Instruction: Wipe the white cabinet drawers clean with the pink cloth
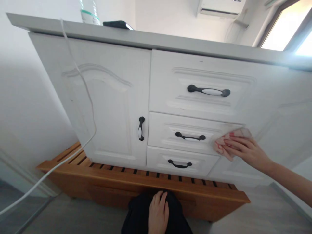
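My right hand (248, 151) presses a white and red cloth (229, 143) against the right end of the middle drawer (158, 130) of a white cabinet. Its fingers are bent over the cloth. To the left of the cloth is the middle drawer's dark handle (190, 136). My left hand (159, 211) rests on the dark clothing over my knee (175, 208), fingers lying flat and holding nothing.
A wooden slatted bench (136, 182) runs along the cabinet's foot. A white cable (90, 100) hangs down the left door. On the cabinet top (156, 39) are a dark phone (118, 24) and a clear bottle (89, 14).
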A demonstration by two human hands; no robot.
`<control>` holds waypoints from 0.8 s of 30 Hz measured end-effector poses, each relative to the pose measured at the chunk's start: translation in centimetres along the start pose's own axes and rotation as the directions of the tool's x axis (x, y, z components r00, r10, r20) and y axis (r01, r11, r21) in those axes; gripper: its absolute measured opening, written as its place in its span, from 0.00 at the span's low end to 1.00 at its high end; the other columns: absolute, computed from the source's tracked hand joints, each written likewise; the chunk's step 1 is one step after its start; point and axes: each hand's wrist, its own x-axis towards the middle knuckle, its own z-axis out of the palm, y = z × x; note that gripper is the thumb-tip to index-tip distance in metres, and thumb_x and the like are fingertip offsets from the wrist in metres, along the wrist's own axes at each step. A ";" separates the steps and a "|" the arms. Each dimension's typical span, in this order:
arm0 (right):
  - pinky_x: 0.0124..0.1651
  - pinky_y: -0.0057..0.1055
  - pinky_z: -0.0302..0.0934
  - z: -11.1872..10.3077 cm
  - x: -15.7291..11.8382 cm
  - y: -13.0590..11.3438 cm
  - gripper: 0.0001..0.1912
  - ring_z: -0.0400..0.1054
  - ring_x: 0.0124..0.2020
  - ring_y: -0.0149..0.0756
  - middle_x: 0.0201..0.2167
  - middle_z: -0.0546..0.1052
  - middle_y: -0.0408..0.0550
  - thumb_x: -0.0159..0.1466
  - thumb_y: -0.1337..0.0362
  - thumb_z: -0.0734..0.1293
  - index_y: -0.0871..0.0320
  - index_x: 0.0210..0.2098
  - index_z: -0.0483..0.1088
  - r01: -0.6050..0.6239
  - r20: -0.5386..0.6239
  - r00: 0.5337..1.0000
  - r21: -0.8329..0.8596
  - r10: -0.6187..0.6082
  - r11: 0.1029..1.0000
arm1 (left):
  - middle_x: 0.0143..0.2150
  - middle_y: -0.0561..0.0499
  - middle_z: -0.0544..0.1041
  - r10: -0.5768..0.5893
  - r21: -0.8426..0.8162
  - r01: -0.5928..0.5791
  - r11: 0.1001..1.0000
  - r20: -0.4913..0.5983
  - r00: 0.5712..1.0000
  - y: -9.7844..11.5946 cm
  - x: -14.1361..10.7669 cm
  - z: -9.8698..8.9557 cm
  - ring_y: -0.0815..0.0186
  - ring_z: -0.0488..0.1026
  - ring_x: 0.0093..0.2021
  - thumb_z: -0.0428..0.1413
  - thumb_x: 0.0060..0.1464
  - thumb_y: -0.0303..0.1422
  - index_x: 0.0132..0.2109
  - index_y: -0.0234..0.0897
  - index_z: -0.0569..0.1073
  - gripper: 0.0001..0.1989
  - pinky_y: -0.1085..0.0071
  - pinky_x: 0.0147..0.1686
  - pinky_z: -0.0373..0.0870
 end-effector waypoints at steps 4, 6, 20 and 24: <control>0.50 0.42 0.62 -0.5 2.3 -5.7 0.23 0.71 0.56 0.39 0.57 0.77 0.36 0.72 0.66 0.57 0.38 0.62 0.68 0.135 0.073 0.989 -0.106 -0.128 0.985 | 0.54 0.47 0.78 -0.012 0.013 0.013 1.000 -0.034 0.999 0.3 -0.3 0.7 0.61 0.76 0.53 0.49 0.63 0.30 0.59 0.44 0.72 0.19 0.64 0.50 0.78; 0.52 0.38 0.64 -0.6 5.8 -10.3 0.26 0.70 0.58 0.35 0.59 0.75 0.36 0.72 0.68 0.57 0.38 0.65 0.62 0.188 0.066 0.981 -0.060 -0.184 0.980 | 0.54 0.47 0.78 -0.023 0.017 0.025 1.000 -0.059 0.998 0.5 -0.4 1.1 0.60 0.76 0.53 0.48 0.62 0.30 0.58 0.44 0.73 0.19 0.64 0.49 0.78; 0.65 0.45 0.60 9.2 26.1 -19.3 0.15 0.54 0.71 0.47 0.68 0.65 0.51 0.69 0.68 0.64 0.56 0.55 0.71 0.489 -0.142 0.853 -0.116 -0.502 0.865 | 0.55 0.43 0.77 -0.056 0.021 0.057 0.998 -0.022 0.998 0.0 -0.6 0.1 0.59 0.76 0.55 0.46 0.64 0.29 0.60 0.40 0.72 0.20 0.61 0.52 0.79; 0.64 0.45 0.61 8.1 21.3 -18.2 0.12 0.56 0.70 0.48 0.68 0.65 0.52 0.69 0.68 0.64 0.57 0.50 0.74 0.442 -0.040 0.893 -0.108 -0.448 0.890 | 0.56 0.44 0.76 -0.074 -0.001 0.074 0.997 0.017 0.997 0.1 -0.5 -0.1 0.59 0.75 0.56 0.47 0.64 0.28 0.60 0.41 0.72 0.20 0.59 0.53 0.78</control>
